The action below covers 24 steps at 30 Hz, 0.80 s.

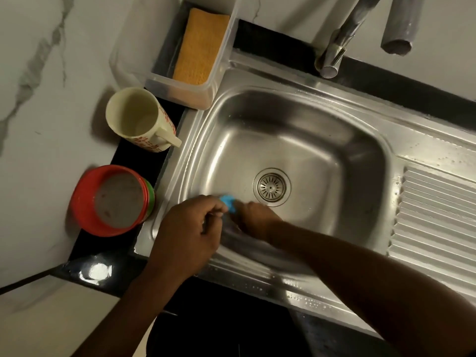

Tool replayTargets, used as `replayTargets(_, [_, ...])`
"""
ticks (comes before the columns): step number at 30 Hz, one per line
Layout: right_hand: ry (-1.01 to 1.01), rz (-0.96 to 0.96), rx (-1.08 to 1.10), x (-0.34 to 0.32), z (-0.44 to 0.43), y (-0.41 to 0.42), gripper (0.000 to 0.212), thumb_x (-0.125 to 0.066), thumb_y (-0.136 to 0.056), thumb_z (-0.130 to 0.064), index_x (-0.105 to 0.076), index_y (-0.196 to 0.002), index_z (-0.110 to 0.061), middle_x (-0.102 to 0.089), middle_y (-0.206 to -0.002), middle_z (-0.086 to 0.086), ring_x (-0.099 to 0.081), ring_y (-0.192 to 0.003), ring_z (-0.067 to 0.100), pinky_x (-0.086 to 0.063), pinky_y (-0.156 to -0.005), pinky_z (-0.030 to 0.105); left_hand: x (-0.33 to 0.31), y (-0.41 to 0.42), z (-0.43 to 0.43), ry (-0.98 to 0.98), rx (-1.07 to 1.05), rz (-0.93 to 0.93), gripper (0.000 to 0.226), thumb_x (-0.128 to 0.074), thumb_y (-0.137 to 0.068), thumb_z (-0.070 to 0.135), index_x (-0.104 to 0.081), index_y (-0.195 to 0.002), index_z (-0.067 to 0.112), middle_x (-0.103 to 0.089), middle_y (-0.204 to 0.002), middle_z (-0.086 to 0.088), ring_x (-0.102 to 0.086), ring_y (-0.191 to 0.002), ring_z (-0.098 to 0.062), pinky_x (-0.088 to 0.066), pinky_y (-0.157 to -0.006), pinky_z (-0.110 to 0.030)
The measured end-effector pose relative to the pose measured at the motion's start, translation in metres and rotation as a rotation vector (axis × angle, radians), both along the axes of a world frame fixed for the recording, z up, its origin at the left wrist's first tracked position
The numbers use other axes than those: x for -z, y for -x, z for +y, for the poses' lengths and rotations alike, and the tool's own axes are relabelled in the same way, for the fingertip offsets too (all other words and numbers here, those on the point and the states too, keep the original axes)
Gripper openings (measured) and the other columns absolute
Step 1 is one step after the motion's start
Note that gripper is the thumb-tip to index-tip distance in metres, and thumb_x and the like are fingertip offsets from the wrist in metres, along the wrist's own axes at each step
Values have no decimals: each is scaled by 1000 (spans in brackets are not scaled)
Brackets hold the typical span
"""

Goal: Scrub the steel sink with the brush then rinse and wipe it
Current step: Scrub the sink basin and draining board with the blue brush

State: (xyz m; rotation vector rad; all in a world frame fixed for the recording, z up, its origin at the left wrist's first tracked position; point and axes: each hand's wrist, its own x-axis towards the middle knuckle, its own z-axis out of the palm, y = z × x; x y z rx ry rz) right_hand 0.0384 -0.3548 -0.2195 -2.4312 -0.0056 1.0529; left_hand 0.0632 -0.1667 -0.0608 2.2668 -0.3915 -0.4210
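The steel sink [360,155] fills the middle of the view, with its drain strainer [271,187] in the basin floor. A small blue brush [228,202] shows at the basin's front-left, just left of the drain, and only a little of it is visible. My right hand [257,220] reaches down into the basin, knuckles up, closed on the brush. My left hand [190,233] hovers over the front-left rim with its fingers curled and the fingertips right at the blue piece. Both hands are blurred, so I cannot tell whether the left one grips the brush.
An orange cloth [201,47] lies in a clear plastic tub [180,91] at the back left. A cream mug [139,119] and a red container [113,199] stand on the black counter left of the sink. The tap [334,55] hangs over the back rim. A ribbed drainboard [438,217] lies on the right.
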Motion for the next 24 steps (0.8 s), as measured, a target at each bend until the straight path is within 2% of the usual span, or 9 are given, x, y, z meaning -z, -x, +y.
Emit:
replayTargets(3, [22, 140, -216, -17, -38, 25, 48, -41, -107, -55, -46, -146, -28, -67, -127, 12, -67, -108, 33, -45, -84, 34, -4, -1, 2, 29, -17, -12, 14, -62, -93, 17, -74, -98, 20, -72, -90, 14, -68, -84, -4, -54, -74, -19])
replayTargets(6, [154, 184, -385, -27, -94, 20, 49, -40, -106, -59, -46, -145, -30, -69, -127, 11, -68, -108, 30, -48, -90, 36, -4, 1, 7, 47, -60, -2, 15, -63, -93, 14, -76, -100, 18, -74, -92, 13, -69, -86, -6, -56, -77, -21])
replayTargets(8, [239, 103, -356, -26, -103, 14, 52, -39, -106, -60, -47, -145, -26, -68, -128, 11, -67, -110, 31, -47, -89, 35, -4, 3, 9, 45, -73, -7, 12, -67, -95, 10, -76, -100, 16, -74, -92, 11, -70, -87, -8, -57, -79, -23])
replayTargets(9, [238, 53, -265, -24, -96, 10, 54, -38, -106, -59, -49, -145, -23, -67, -129, 12, -66, -111, 32, -47, -89, 35, -4, 4, 10, 43, -74, -14, 13, -69, -94, 7, -76, -100, 16, -74, -92, 11, -70, -87, -8, -56, -79, -22])
replayTargets(11, [147, 5, -46, -16, -71, 3, 53, -40, -107, -55, -51, -145, -21, -67, -130, 12, -66, -113, 32, -47, -90, 35, -3, 7, 11, 40, -58, -19, 15, -71, -93, 4, -76, -99, 16, -74, -91, 12, -70, -86, -6, -56, -79, -21])
replayTargets(13, [46, 40, -20, -10, -46, 5, 48, -45, -106, -53, -53, -144, -23, -69, -127, 12, -67, -112, 31, -46, -90, 33, -2, 9, 10, 31, -46, -16, 15, -71, -93, 5, -76, -99, 17, -73, -91, 13, -69, -86, -5, -56, -79, -23])
replayTargets(17, [24, 272, -238, -29, -63, 34, 48, -46, -105, -56, -49, -146, -31, -64, -130, 4, -64, -116, 27, -44, -90, 33, -5, 8, 11, 49, -62, -26, 16, -71, -93, 5, -76, -100, 18, -73, -91, 14, -69, -87, -2, -55, -79, -17])
replayTargets(21, [243, 386, -499, -47, -131, 23, 46, -48, -101, -61, -58, -137, -33, -63, -139, 2, -62, -123, 25, -46, -106, 35, -7, 8, 13, 55, -68, -15, 15, -70, -95, 6, -77, -102, 18, -73, -93, 15, -69, -89, -2, -52, -81, -13])
replayTargets(24, [349, 284, -547, -43, -143, 11, 48, -43, -102, -62, -59, -134, -30, -65, -134, 5, -65, -117, 29, -50, -101, 36, -7, 9, 13, 60, -71, -5, 15, -70, -95, 6, -77, -102, 19, -73, -93, 17, -69, -89, -1, -53, -81, -15])
